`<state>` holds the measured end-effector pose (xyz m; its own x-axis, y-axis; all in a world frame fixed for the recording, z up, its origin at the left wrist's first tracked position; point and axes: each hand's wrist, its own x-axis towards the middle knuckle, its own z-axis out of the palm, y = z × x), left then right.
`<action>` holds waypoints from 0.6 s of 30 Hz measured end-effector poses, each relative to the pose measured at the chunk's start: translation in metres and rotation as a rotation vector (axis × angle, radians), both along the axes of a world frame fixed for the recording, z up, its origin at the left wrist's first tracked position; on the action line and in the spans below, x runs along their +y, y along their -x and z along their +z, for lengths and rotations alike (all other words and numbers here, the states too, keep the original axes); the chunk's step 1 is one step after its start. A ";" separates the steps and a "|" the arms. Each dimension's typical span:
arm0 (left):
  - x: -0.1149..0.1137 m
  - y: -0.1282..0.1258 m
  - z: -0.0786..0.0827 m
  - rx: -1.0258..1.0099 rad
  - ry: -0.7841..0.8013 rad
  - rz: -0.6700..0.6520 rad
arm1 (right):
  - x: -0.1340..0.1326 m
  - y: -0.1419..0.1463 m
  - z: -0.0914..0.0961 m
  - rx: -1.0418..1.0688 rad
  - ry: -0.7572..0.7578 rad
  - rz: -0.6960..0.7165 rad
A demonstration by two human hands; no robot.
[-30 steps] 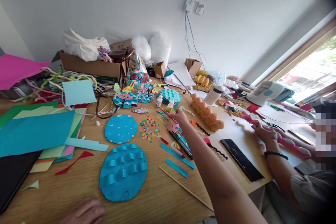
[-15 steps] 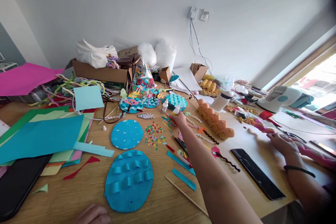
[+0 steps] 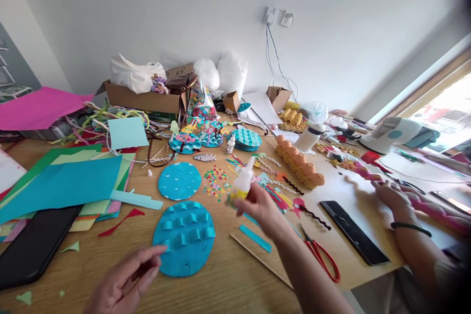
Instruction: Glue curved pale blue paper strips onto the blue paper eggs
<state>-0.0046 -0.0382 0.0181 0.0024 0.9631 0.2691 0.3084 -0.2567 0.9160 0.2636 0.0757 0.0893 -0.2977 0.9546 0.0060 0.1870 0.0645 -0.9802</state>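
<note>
My right hand [image 3: 259, 203] is closed around a small white glue bottle [image 3: 242, 184], its nozzle pointing up, held above the table. My left hand [image 3: 127, 277] holds nothing; its fingers are loosely bent and apart, with the index fingertip at the left edge of a blue paper disc [image 3: 189, 257]. Rows of raised blue paper loops cross that disc. Behind it lies a flatter blue disc [image 3: 179, 181] with small pale marks. Scattered confetti dots [image 3: 216, 181] and a second glue bottle [image 3: 230, 144] are farther back. A blue paper strip [image 3: 255, 239] lies below my right hand.
Red-handled scissors [image 3: 326, 257], a wooden stick [image 3: 259, 260] and a phone [image 3: 353, 230] lie to the right. An orange egg carton [image 3: 300, 162] stands behind them. Coloured paper sheets [image 3: 62, 184] cover the left. Another person's hand [image 3: 392, 198] works at the far right.
My right hand has lifted the glue bottle from the back and brought it nearer. My left hand has come up to the looped disc's edge. The scissors, previously hidden by my arm, now show.
</note>
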 end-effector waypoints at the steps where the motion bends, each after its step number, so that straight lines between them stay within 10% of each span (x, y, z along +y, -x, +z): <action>1: 0.004 -0.008 0.007 -0.098 0.019 -0.027 | -0.022 0.008 -0.002 0.047 0.053 0.077; 6: 0.015 -0.042 0.021 -0.381 0.145 -0.149 | -0.086 0.042 -0.029 0.109 0.114 0.208; 18: -0.003 -0.056 0.017 -0.670 0.474 -0.096 | -0.111 0.068 -0.055 0.458 0.303 0.138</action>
<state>0.0518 -0.0414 0.0354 0.0734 0.9786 -0.1920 -0.3452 0.2056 0.9157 0.1951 -0.0351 0.0338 -0.4514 0.8862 -0.1044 -0.2524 -0.2390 -0.9377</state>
